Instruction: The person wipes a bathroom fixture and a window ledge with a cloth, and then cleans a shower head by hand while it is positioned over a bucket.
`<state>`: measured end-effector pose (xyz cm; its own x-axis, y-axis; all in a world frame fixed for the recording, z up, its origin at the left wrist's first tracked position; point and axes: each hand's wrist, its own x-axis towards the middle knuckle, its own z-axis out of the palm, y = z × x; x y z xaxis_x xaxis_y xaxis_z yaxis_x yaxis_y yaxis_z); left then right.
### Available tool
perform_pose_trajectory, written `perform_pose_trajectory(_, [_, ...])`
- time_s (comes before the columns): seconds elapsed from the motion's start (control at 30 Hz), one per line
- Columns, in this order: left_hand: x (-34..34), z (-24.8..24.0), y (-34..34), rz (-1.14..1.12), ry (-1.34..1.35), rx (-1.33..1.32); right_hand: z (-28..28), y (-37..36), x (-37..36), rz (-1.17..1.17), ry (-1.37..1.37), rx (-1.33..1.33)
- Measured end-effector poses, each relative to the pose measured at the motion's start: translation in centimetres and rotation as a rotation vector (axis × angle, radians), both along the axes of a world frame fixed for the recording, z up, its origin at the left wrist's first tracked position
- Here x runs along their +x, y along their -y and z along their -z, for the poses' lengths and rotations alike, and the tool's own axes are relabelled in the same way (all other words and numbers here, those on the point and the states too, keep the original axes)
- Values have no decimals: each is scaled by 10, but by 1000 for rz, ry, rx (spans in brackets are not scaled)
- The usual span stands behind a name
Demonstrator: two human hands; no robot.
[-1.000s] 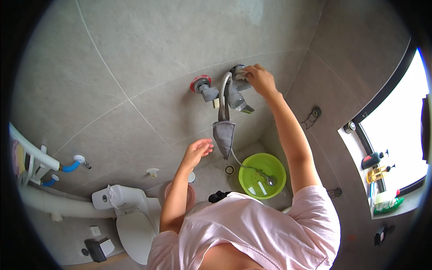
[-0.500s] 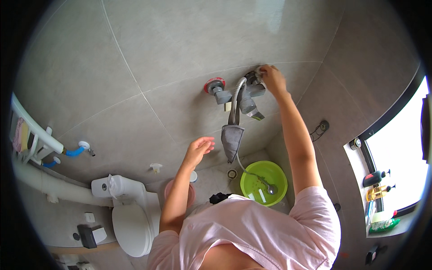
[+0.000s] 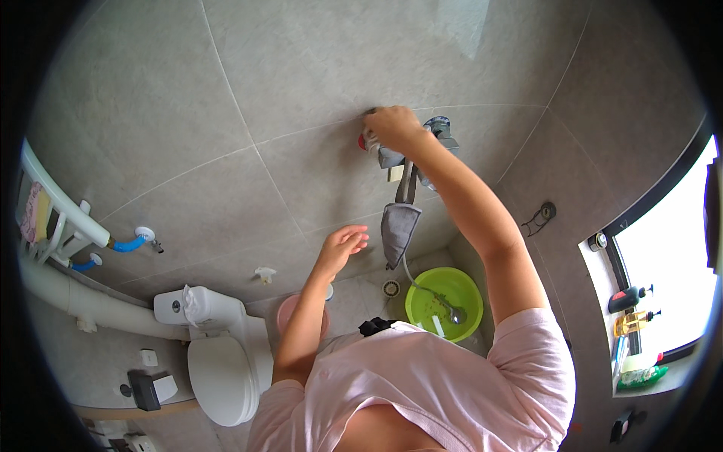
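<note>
My right hand (image 3: 397, 128) is closed at the left wall fitting of a grey mixer tap (image 3: 440, 135), covering most of that fitting. A pale bit of material shows under its fingers, too small to name. Part of a red ring (image 3: 362, 142) shows beside the hand. From the tap a grey cloth pouch (image 3: 400, 228) hangs by its strap. My left hand (image 3: 343, 248) hovers to the left of the pouch, fingers loosely stretched out and holding nothing. My right forearm hides part of the tap body.
Below stands a green basin (image 3: 418, 325) with a shower head (image 3: 456, 315) in it. A pink basin (image 3: 289, 313) sits partly behind my left forearm. A white toilet (image 3: 218, 380) is at left; bottles (image 3: 626, 299) line the window sill at right.
My right hand has moved left along the tap, from its right wall fitting to its left one. My left hand stays raised in nearly the same place. The view has shifted slightly.
</note>
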<state>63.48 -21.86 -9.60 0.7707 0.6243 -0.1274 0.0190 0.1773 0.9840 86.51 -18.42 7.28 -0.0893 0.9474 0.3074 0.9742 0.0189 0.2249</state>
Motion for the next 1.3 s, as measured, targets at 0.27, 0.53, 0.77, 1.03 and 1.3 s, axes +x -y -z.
perform_pose_trajectory(0.27, [-13, 9, -7, -87, -27, -27, -42, 53, 17, 238, -230, 293])
perform_pose_trajectory(0.53, [41, -33, -19, 21, 129, 142, -63, 28, 27, 106, -433, 965])
perform_pose_trajectory(0.77, [41, -63, -40, -90, 122, 321, 2, 5, 5, 7, -251, 476])
perform_pose_trajectory(1.03, [22, -69, -38, -106, 136, 327, -46, 20, -11, -101, -355, 607])
perform_pose_trajectory(1.3, [32, -77, -43, -51, 190, 284, -78, 11, -1, -70, -93, 664])
